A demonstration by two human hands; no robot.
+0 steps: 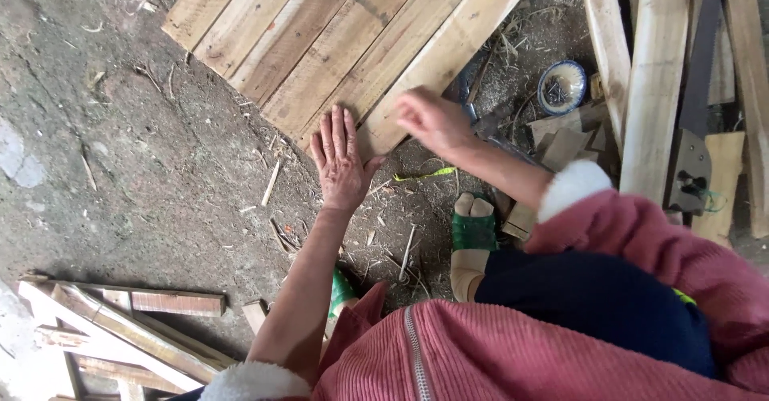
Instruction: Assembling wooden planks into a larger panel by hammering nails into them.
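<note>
Wooden plank panel lies flat on the dirt floor, several boards side by side, running up out of view. Left hand is spread flat, palm down, fingers resting on the panel's near edge. Right hand hovers over the near corner of the outermost board, a bit blurry, fingers loosely curled, can't tell if it's holding anything. A green sandal sits just below, and a small blue-rimmed bowl is off to the right among loose planks.

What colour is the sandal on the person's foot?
Green, on the open-toed plastic sandal; head view shows it best.
</note>
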